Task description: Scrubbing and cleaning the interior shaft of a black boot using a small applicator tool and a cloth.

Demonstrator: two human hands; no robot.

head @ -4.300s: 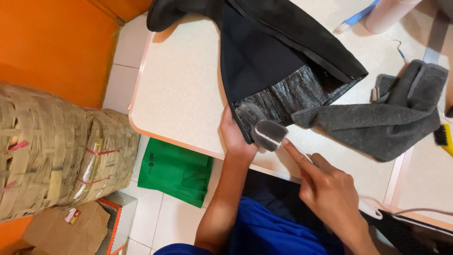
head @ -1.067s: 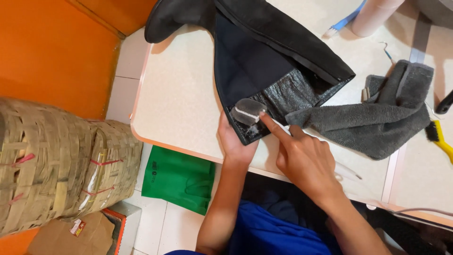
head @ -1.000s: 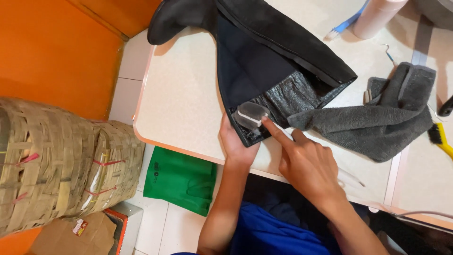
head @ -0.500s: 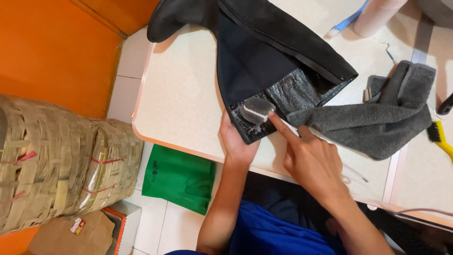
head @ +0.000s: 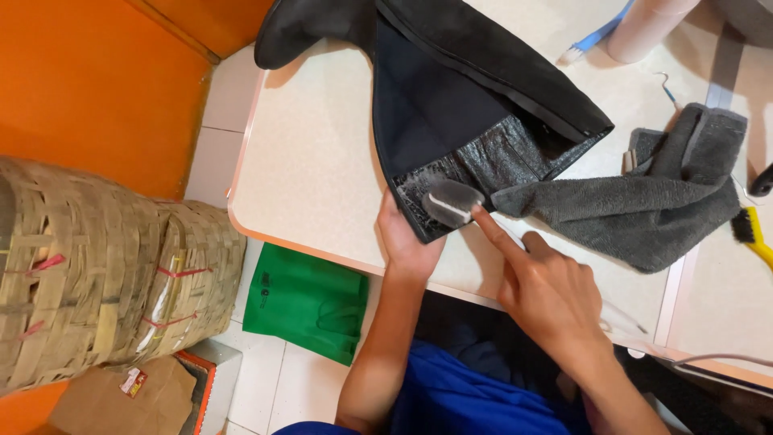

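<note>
Right hand [head: 555, 294] has moved up toward the tall black leather boot [head: 451, 105] since about 4 s ago: the small grey oval brush [head: 452, 201] was off the boot edge near the desk rim then, now it sits on the glossy, wet-looking inner lining [head: 491, 161] at the opened boot top. Over the last second it has only shifted slightly across that patch. Small local strokes, by my read.

Right hand's fingers: index extended, tip pressing on the brush's lower end, the rest curled in; not wrapped around it.

Left hand [head: 407, 242] unchanged, flat on the boot's lower corner at the edge of the pale speckled desk [head: 314, 161], fingers mostly hidden under the leather, so I can't tell whether they grip it.

Grey terry towel [head: 644, 201] lies just right of the brush, touching the boot. Yellow-handled brush [head: 750, 238] at far right, untouched.
</note>
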